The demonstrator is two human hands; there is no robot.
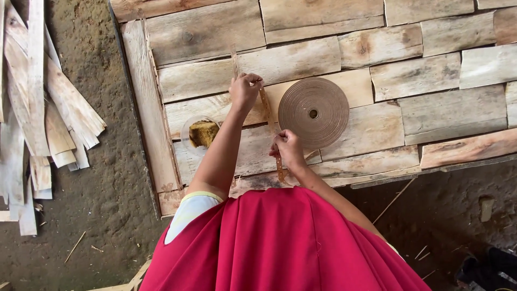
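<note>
A person in a red garment bends over a sheet of rough wood veneer pieces (431,75) laid edge to edge on the dirt floor (107,178). A thin brown strip of tape (267,110) runs along a seam between two pieces, near the sheet's left edge. The left hand (245,89) is farther up the seam, its grip clenched with fingertips pressing the strip down onto the wood. The right hand (287,148) is closer to the body, near the sheet's near edge, its grip pinched around the lower stretch of the same strip, which trails past it toward the red cloth. Just right of both hands lies a flat roll of brown tape (313,112), coiled tight with a small hole in its middle, resting on the veneer. Left of the forearm sits a clear round container (200,134) holding something yellowish-brown. Off the sheet's left edge, loose veneer scraps (37,108) lie heaped on the dirt.
</note>
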